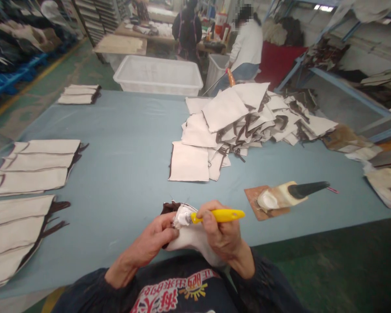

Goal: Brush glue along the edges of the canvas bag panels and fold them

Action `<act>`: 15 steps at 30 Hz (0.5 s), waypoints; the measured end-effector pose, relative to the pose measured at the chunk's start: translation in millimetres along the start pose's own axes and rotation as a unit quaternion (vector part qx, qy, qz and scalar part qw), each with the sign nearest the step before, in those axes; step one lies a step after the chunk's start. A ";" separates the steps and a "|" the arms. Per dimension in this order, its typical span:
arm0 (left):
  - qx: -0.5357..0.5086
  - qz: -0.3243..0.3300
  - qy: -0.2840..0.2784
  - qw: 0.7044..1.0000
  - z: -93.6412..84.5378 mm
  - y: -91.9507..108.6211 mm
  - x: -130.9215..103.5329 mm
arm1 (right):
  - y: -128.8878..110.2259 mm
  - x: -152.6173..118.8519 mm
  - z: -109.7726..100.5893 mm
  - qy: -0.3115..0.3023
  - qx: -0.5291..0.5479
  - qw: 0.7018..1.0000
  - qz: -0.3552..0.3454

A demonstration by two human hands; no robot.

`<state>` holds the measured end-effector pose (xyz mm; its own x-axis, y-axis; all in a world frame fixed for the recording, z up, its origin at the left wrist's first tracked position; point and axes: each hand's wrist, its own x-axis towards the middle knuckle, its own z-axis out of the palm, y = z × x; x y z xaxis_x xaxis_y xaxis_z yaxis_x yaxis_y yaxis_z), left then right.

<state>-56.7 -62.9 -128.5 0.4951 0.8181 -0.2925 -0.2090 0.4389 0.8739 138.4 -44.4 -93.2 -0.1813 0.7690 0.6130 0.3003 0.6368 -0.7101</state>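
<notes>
My right hand [224, 237] grips a brush [230, 215] by its yellow handle. White paste coats the brush's tip, which rests on a cream cloth piece [193, 239] with a dark brown edge. My left hand [153, 239] pinches that piece near its edge, close to the brush tip. The piece is bent, and part of it is hidden behind my right hand. Right of my hands lies a paste-smeared, pale object with a black handle [308, 189], on a brown square [254, 208].
A heap of cream pieces with dark edges [226, 108] covers the table's far right. Overlapping rows of such pieces [41, 169] lie along the left side of the blue-grey table [124, 130]. Beyond stand a white bin [159, 80] and two people [247, 48].
</notes>
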 end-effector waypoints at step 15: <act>-0.003 0.002 0.059 0.998 -0.6 -0.9 6.2 | 25.5 8.4 15.0 0.098 -0.050 0.991 0.077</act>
<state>-53.9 -58.0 -131.4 0.3919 0.8576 -0.3330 -0.2167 0.4378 0.8725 130.5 -20.9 -111.4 0.0564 0.8245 0.5631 0.4029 0.4973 -0.7684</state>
